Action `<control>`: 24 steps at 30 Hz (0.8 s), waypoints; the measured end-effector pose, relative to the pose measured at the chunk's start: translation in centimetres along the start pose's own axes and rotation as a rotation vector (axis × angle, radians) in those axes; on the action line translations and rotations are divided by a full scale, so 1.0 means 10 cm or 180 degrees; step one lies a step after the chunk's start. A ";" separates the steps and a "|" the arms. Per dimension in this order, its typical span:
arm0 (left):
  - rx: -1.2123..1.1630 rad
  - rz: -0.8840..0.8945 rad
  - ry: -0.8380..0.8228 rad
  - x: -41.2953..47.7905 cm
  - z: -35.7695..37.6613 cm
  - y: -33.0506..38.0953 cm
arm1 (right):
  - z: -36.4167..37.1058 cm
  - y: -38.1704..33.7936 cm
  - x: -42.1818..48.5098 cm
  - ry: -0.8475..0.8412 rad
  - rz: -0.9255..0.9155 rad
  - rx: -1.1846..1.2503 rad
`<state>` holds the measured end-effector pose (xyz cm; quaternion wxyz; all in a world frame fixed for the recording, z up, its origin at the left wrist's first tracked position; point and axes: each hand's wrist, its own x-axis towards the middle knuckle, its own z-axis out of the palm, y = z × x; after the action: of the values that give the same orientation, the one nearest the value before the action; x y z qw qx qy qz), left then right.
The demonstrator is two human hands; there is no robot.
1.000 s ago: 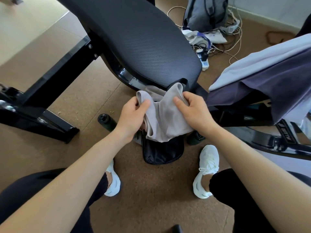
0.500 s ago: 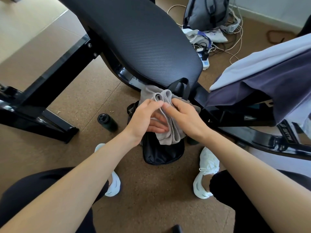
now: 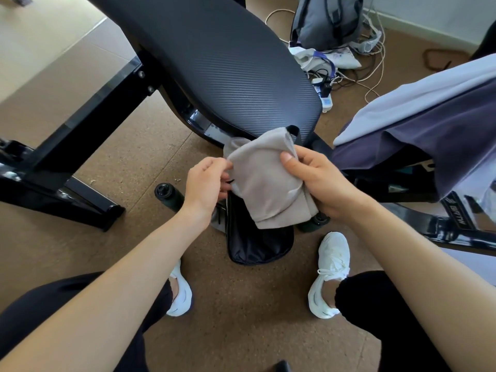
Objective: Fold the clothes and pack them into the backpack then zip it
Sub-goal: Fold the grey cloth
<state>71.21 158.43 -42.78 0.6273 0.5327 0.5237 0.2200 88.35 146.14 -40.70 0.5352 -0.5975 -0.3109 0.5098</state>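
Observation:
A folded beige-grey garment [image 3: 264, 183] hangs over the open black backpack [image 3: 259, 245], which stands on the floor between my feet. My right hand [image 3: 319, 181] grips the garment's right side, thumb on top. My left hand [image 3: 208, 181] pinches its left edge, fingers curled under the cloth. The backpack's mouth is hidden behind the garment; its handle [image 3: 295, 131] pokes up behind. More clothes, a dark purple one [image 3: 434, 135] under a pale lilac one [image 3: 418, 95], lie draped at the right.
A black padded bench [image 3: 214, 63] with a black steel frame [image 3: 80, 146] stands just beyond the backpack. Two dark bottles [image 3: 167, 196] flank the bag. A grey backpack [image 3: 327, 20], cables and a power strip [image 3: 326, 99] lie at the back. My white shoes [image 3: 331, 275] rest on brown carpet.
The garment, bunched narrow between my hands half a second ago, is now spread wider. My hands have moved apart, the right one gripping its right side.

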 end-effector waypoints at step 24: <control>0.2189 0.1473 -0.0324 -0.15 0.15 -0.19 | 0.04 0.21 0.01 0.1383 0.1096 0.0640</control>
<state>71.46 155.94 -44.04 0.3720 0.8250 0.4015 0.1408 87.65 145.85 -42.72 0.5513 -0.6806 -0.0310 0.4815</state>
